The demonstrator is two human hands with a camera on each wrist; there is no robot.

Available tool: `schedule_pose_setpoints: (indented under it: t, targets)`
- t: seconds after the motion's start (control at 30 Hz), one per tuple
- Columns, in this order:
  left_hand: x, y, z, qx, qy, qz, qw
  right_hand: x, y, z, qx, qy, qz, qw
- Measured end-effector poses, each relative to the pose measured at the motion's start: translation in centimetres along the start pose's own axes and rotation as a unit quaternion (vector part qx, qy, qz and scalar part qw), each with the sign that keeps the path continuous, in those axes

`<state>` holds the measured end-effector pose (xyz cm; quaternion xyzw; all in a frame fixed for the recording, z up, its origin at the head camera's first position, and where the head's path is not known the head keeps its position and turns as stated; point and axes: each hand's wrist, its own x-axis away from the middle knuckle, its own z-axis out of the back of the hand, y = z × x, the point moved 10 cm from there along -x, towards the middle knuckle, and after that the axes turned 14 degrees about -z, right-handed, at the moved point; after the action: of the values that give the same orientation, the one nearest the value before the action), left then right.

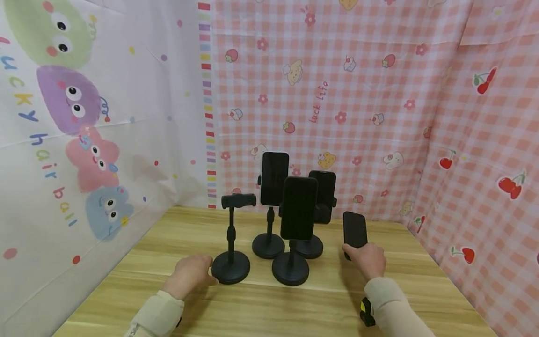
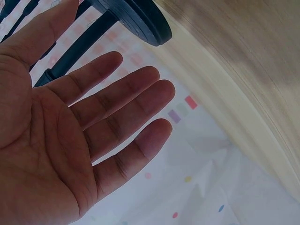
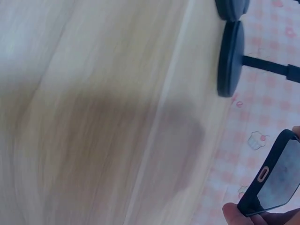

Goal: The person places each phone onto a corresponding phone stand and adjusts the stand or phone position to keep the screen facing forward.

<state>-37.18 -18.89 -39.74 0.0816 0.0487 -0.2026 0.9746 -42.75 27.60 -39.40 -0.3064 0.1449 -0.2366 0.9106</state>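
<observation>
My right hand (image 1: pixel 370 260) holds a smartphone (image 1: pixel 355 231) by its lower end, to the right of the stands. In the right wrist view the phone (image 3: pixel 263 174) shows a dark case edge, with a thumb or fingertip (image 3: pixel 234 214) at its corner. An unloaded black phone stand (image 1: pixel 231 234) stands upright at the left, its clamp (image 1: pixel 238 201) bare. Beside its round base is my left hand (image 1: pixel 191 275). In the left wrist view, this hand (image 2: pixel 70 126) has its fingers extended and spread, nothing in the palm, with the stand's base (image 2: pixel 145 23) beyond the fingertips.
Three more stands carry phones: one in front (image 1: pixel 299 208), one behind it (image 1: pixel 275 179) and one at the back right (image 1: pixel 325 196). They stand close together on the wooden table (image 1: pixel 261 309). Patterned cloths (image 1: pixel 320 93) hang behind and at both sides.
</observation>
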Motion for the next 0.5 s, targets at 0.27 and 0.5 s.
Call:
schedule_pose_setpoints:
  t: [0.27,0.5]
  targets:
    - [0.0,0.1,-0.1,0.004,-0.003,-0.002,1.0,1.1,-0.1,0.8,-0.064,0.028,-0.021,0.9973]
    - [-0.1,0.3,0.0,0.006,-0.008,-0.001,0.9999,2.2,-0.5,2.0,-0.096,0.058,-0.019,0.9935]
